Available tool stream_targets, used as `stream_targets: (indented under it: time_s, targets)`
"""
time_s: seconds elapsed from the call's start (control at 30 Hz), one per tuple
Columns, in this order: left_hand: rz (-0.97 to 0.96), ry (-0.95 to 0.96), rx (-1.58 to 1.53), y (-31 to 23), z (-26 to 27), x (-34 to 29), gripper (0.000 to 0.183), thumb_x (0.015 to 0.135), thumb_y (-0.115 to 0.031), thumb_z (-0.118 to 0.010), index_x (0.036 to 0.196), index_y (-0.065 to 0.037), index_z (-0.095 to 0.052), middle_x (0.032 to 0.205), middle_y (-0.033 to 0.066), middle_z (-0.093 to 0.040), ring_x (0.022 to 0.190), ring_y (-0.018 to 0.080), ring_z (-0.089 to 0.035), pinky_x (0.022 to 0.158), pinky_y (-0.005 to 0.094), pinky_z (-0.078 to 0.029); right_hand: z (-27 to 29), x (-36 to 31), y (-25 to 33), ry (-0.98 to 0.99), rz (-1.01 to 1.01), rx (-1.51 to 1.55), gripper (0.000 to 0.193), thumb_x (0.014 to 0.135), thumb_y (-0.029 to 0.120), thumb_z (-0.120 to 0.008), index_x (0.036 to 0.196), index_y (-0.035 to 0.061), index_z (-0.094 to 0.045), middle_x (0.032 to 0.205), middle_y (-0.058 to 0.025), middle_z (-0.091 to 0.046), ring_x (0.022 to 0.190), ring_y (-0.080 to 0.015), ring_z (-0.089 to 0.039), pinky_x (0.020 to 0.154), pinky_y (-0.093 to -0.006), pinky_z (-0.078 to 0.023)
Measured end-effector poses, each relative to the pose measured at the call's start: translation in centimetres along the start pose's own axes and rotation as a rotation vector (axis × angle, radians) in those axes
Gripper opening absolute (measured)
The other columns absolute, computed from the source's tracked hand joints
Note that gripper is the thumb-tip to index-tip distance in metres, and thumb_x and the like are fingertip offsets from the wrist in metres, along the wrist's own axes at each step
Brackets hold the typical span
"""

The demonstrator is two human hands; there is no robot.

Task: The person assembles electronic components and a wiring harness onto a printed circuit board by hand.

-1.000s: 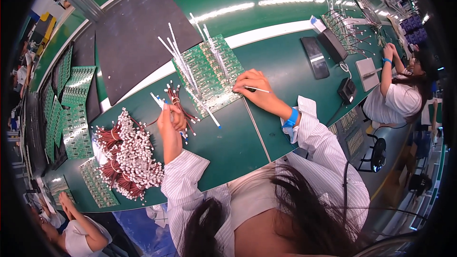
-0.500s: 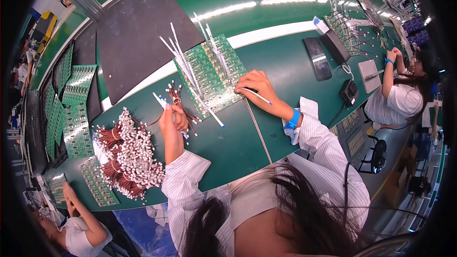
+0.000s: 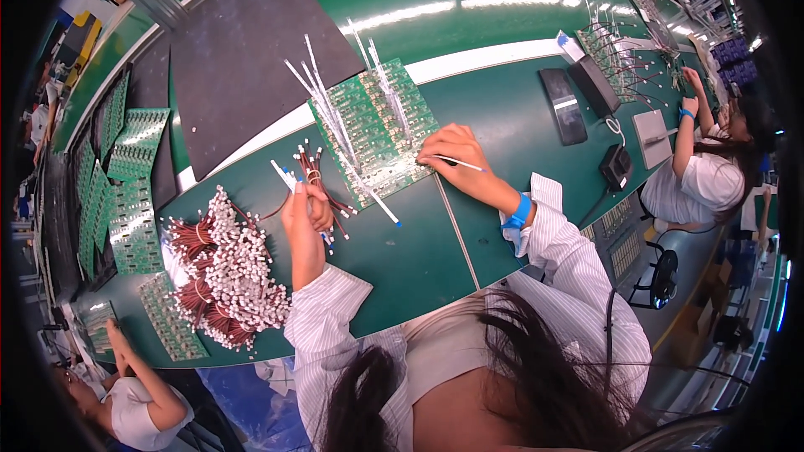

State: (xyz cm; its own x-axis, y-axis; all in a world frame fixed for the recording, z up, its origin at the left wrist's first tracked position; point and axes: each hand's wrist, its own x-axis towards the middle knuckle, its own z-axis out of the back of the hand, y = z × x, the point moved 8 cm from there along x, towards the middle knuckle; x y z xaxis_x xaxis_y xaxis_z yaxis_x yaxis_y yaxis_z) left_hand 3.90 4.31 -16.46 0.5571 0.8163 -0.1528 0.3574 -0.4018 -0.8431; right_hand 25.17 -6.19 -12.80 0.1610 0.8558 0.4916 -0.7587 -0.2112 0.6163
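A green circuit board panel (image 3: 389,138) lies on the bench, with rows of white ribbon cables (image 3: 333,121) standing up from it. At its right edge my right hand (image 3: 461,159) is closed in a pinch, fingertips touching the board. A thin white ribbon cable (image 3: 466,164) sticks out from those fingers, pointing right. My left hand (image 3: 307,216) is closed around several white ribbon cables (image 3: 286,174) with blue ends, left of the board. Another blue-tipped ribbon cable (image 3: 383,208) slants off the board's near edge. Behind the left hand, a bundle of red-and-black wires (image 3: 313,169) lies on the bench.
A big heap of wire harnesses with white connectors (image 3: 239,276) covers the bench at left. Circuit boards (image 3: 134,218) stack beyond it. A black mat (image 3: 251,59) lies at the back. To the right are a black tray (image 3: 563,109) and co-workers (image 3: 699,155).
The cable in my right hand has tilted to lie more level, its blue end higher than before. Both hands stay nearly in place; the co-worker at right has shifted arms.
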Motion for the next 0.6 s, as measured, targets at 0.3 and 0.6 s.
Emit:
stream_targets:
  time_s: [0.3, 0.6]
  targets:
    - [0.009, -0.021, 0.006, 0.1, 0.2, 0.1, 0.035, 0.097, -0.026, -0.034, 0.077, -0.001, -0.048, 0.051, -0.0052, -0.023, 0.042, 0.004, -0.02, 0.039, 0.0217, -0.016, -0.4, 0.3, 2.8, 0.06, 0.174, -0.245, 0.011, 0.07, 0.005, -0.062, 0.08, 0.0079, -0.061, 0.082, -0.0005, -0.059, 0.081, -0.0183, -0.055, 0.079, -0.0344, -0.037]
    - [0.02, -0.016, 0.014, 0.3, 0.2, 0.0, 0.035, 0.097, -0.028, -0.035, 0.078, -0.002, -0.048, 0.051, -0.0056, -0.022, 0.042, 0.0037, -0.02, 0.039, 0.0213, -0.016, -1.0, 0.6, 2.3, 0.11, 0.118, -0.167, 0.012, 0.067, 0.001, -0.064, 0.079, 0.0025, -0.062, 0.083, -0.008, -0.06, 0.078, -0.0248, -0.057, 0.073, -0.035, -0.044]
